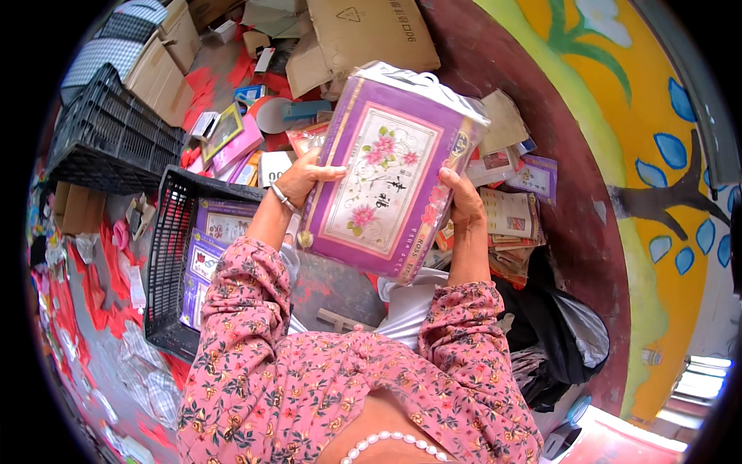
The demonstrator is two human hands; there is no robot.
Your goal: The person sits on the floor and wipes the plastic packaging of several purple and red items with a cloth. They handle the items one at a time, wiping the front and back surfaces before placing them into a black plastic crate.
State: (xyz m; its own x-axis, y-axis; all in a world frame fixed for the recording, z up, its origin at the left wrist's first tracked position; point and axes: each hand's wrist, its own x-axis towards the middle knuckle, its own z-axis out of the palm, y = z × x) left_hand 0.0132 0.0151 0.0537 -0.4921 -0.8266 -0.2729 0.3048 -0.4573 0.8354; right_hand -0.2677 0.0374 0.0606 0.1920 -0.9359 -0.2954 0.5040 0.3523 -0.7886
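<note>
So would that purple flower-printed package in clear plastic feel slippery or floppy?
The purple flower-printed package may be slippery: its clear plastic covering shines. It's probably stiff, since its face looks flat between the left hand and right hand. Its rectangular shape makes rolling unlikely.

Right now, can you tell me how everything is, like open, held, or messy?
Package: in clear plastic, held tilted between both hands.
Left hand: gripping the package's left side.
Right hand: gripping its right side.
Near crate: open at the top, with packs inside.
Packs: lying in that crate.
Red scraps: strewn on the floor.
Black bag: slumped and crumpled.
</note>
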